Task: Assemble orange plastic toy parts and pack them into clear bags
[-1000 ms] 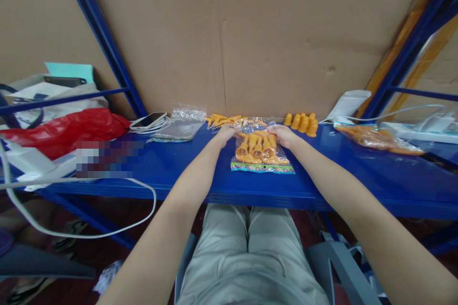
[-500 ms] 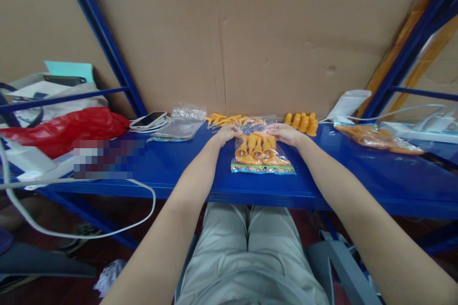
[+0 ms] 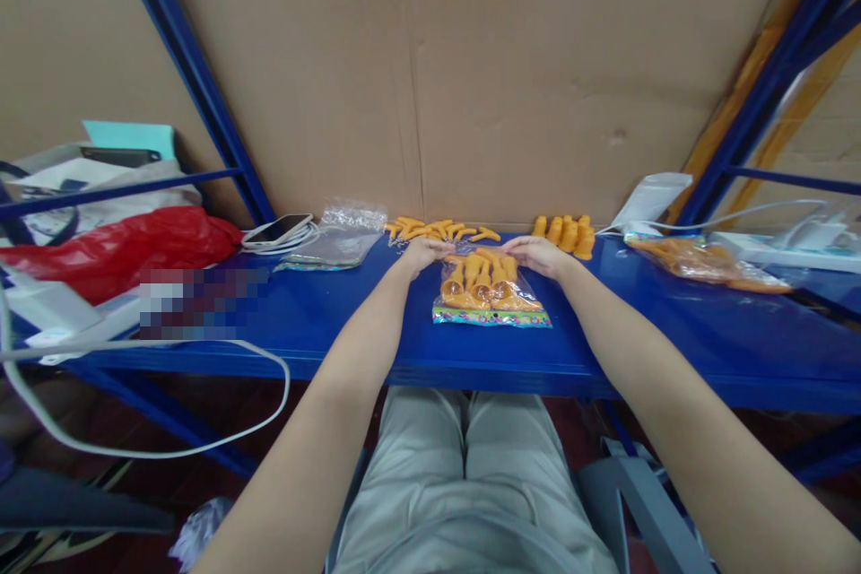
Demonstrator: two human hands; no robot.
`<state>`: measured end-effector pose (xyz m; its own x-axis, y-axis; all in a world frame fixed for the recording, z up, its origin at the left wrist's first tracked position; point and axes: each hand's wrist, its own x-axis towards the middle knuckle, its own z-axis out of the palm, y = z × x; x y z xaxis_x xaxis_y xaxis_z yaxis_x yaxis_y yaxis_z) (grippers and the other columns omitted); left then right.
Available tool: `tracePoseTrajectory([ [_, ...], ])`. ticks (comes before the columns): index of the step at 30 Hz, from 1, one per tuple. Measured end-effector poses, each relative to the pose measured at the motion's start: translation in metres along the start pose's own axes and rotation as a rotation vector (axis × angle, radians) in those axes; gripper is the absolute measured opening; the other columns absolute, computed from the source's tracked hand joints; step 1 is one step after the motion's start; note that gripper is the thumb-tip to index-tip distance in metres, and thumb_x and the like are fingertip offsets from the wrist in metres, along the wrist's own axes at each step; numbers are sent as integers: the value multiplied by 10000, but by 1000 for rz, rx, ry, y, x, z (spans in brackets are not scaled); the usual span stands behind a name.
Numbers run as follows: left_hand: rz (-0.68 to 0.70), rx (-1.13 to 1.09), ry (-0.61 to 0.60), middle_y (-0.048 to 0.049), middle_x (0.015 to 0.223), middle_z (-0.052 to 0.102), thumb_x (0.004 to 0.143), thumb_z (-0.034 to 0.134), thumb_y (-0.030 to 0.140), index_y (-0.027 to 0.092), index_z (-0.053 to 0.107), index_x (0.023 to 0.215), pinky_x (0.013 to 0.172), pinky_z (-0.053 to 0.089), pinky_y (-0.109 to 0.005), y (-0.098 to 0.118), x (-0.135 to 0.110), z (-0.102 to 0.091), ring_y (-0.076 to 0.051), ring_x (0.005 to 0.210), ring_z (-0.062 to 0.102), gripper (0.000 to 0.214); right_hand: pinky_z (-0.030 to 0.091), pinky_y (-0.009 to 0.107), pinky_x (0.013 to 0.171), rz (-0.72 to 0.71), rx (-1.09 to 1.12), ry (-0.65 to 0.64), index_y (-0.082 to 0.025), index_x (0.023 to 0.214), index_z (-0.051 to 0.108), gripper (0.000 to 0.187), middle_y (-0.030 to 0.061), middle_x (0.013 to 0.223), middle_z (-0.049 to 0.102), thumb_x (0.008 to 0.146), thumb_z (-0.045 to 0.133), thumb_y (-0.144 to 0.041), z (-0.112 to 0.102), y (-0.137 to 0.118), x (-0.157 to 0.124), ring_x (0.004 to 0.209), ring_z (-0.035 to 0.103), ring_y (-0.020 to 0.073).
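A clear plastic bag [image 3: 491, 317] with a printed green and blue strip along its near edge lies flat on the blue table. Several orange cone-shaped plastic pieces [image 3: 482, 289] show through it, flared ends towards me. My left hand [image 3: 425, 253] grips the bag's far left corner, its fingers pointing inward. At the far right corner, my right hand [image 3: 536, 254] pinches the bag in the same way. Just past the hands lie several small orange pieces with little metal parts [image 3: 410, 227].
Stacked orange cups [image 3: 569, 234] stand right of my hands. Flat empty bags [image 3: 336, 242], a phone [image 3: 283, 228] on a coiled white cable, and a red plastic bag [image 3: 161, 242] lie left. A filled bag [image 3: 706, 262] sits far right. Cardboard [image 3: 525, 81] walls the back.
The clear far end of the bag, which spread out beyond my hands, is now folded in, exposing the small orange pieces behind it. Both hands stay at the far corners.
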<state>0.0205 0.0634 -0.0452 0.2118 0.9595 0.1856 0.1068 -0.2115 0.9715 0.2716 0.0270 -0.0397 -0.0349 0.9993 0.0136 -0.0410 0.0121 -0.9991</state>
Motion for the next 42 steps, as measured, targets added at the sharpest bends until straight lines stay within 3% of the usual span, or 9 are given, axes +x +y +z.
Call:
tracePoseTrajectory([
  [3,-14,-14,-1,-74,790,768,507,840,113,129,743,691,944,510,-372,-4,3,-3,-234,923,699,209,529,191,658,3,18,-1,-150,618,687,322,21,643,706,752,563,115,1,-1,-2,591,642,86],
  [8,-39,42,24,-50,737,758,518,732,13,140,746,673,875,534,-354,-4,3,-3,-205,816,695,201,519,191,615,7,49,8,-149,596,644,305,29,645,705,751,584,106,1,-4,-4,567,637,93],
  [17,41,204,74,-19,651,724,582,583,-17,162,694,556,851,531,-312,2,-1,4,-168,749,671,212,513,186,563,12,7,98,-157,563,581,297,12,594,678,723,571,93,1,-4,-1,525,617,89],
  [27,148,376,65,5,570,675,610,481,-30,186,649,487,805,554,-284,-1,2,5,-147,666,649,300,524,207,573,-170,-153,171,-163,494,556,277,-21,591,656,595,581,94,5,4,7,530,577,84],
  [30,185,441,37,7,578,677,623,476,-20,195,651,498,804,554,-281,-2,4,5,-150,674,651,304,516,210,595,-254,-266,172,-173,475,560,265,-26,572,637,589,557,66,3,6,12,542,559,89],
  [36,186,635,12,-48,710,721,650,468,-41,176,676,544,852,517,-306,3,1,9,-201,794,678,318,503,266,789,-453,-662,139,-204,466,580,269,-26,560,625,569,481,23,-2,-1,14,643,578,136],
  [39,189,814,28,-83,817,735,688,544,21,174,710,623,943,470,-360,10,-5,17,-270,963,663,234,490,302,847,-468,-841,108,-212,495,603,271,10,647,678,584,503,24,-2,-10,8,756,629,186],
  [42,213,935,69,-116,908,731,737,637,158,170,706,655,1054,375,-417,19,-13,27,-331,1124,592,107,442,388,953,-462,-1089,157,-201,515,608,256,77,822,733,634,552,19,7,-17,-2,951,651,265],
])
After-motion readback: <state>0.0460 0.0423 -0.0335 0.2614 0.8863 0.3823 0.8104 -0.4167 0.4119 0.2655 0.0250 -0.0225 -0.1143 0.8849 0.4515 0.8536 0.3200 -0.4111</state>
